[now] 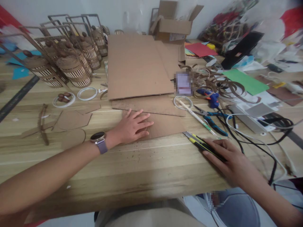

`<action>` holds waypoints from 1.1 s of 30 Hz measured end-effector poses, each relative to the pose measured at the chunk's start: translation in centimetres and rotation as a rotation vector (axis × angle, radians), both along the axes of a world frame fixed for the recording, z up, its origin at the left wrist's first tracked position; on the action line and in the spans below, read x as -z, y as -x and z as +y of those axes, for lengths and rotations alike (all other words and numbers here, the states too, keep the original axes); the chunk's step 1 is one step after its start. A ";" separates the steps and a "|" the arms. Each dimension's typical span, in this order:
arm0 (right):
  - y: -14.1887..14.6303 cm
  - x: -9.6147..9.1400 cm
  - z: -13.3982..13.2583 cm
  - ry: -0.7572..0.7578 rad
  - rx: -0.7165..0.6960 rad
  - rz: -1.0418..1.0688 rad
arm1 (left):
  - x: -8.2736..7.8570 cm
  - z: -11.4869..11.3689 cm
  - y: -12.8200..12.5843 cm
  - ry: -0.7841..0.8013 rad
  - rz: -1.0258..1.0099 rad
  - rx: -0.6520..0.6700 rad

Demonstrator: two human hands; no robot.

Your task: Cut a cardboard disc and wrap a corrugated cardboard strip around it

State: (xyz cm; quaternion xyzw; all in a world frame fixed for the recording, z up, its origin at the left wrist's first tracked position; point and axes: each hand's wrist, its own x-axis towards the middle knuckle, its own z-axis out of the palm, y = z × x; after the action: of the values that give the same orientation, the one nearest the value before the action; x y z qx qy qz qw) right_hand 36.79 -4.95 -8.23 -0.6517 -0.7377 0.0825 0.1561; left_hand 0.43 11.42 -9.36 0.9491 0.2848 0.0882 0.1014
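My left hand (133, 126) lies flat with its fingers spread on a piece of brown cardboard (165, 124) near the middle of the table. A narrower cardboard strip (149, 106) lies just beyond it, partly beneath a large cardboard sheet (139, 69). In my right hand (229, 160) is a yellow and black utility knife (201, 143). Its blade shows at the front, and the tip is close to the right corner of the cardboard piece; whether it touches I cannot tell. Cut cardboard shapes (73, 120) lie to the left of my left hand.
Several woven lanterns (74, 71) with tall handles stand at the back left. Pliers (213, 121), a blue glue gun (209, 97) and a power strip (252, 116) with cables lie on the right. An opened cardboard box (174, 26) stands at the back. The table's front edge runs below my hands.
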 end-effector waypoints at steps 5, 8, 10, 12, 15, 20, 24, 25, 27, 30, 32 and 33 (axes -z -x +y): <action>0.7 -0.2 -0.7 -0.040 -0.019 -0.048 | 0.0 0.0 -0.1 -0.011 0.005 -0.005; 1.3 -0.5 -0.8 -0.049 -0.043 -0.060 | 0.0 0.0 -0.1 -0.022 0.011 -0.002; 1.7 -0.5 -0.6 -0.041 -0.035 -0.055 | 0.0 0.0 -0.1 -0.026 0.013 -0.002; 2.2 -0.4 -0.5 -0.036 -0.023 -0.054 | 0.0 0.0 -0.1 -0.024 0.017 -0.004; 2.6 0.0 -1.0 -0.042 -0.023 -0.066 | -0.1 -0.1 -0.1 -0.015 0.022 -0.006; 3.5 0.0 -1.2 -0.048 -0.031 -0.062 | 0.1 -0.1 -0.1 -0.021 -0.002 -0.012; 4.7 -0.3 -0.5 -0.087 -0.027 -0.062 | 0.2 0.0 -0.1 -0.017 -0.008 -0.018; 5.0 -0.4 -0.5 -0.101 -0.034 -0.065 | 0.1 0.0 -0.1 -0.013 -0.008 -0.018; 5.4 -0.4 -0.8 -0.129 -0.059 -0.077 | 0.1 0.0 -0.1 -0.005 -0.006 -0.019; 5.8 -0.4 -1.3 -0.157 -0.083 -0.085 | 0.0 -0.2 -0.1 -0.005 -0.003 -0.024; 6.1 -0.3 -1.2 -0.164 -0.088 -0.071 | 0.0 -0.4 -0.2 -0.004 -0.008 -0.030; 6.3 -0.3 -1.0 -0.157 -0.087 -0.063 | 0.1 -0.4 -0.3 -0.002 -0.011 -0.033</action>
State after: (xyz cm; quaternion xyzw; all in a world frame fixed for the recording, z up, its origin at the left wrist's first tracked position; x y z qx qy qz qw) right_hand 30.48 -5.95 -7.92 -0.6069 -0.7741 0.0106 0.1797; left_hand 0.69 11.00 -9.43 0.9439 0.2996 0.0953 0.1008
